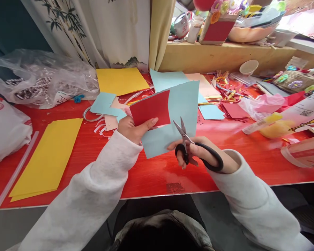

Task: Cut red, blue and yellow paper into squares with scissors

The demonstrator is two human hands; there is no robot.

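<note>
The left hand (136,129) pinches a red paper rectangle (151,107) against a larger light-blue sheet (184,101), the thumb lying on the red face; the remaining fingers are mostly hidden behind. Both papers are held tilted above the red table (151,177), near its front edge. The right hand (201,148) grips black-handled scissors (183,134), its fingers curled about the handle loops. The blades stand slightly apart and point up in front of the light-blue sheet; whether they touch it cannot be determined. A stack of yellow paper (48,157) lies to the left, and a cut light-blue piece (104,102) lies just beyond the left hand. Small red paper pieces (234,111) sit toward the right rear, nearer than a white paper cup (249,67).
</note>
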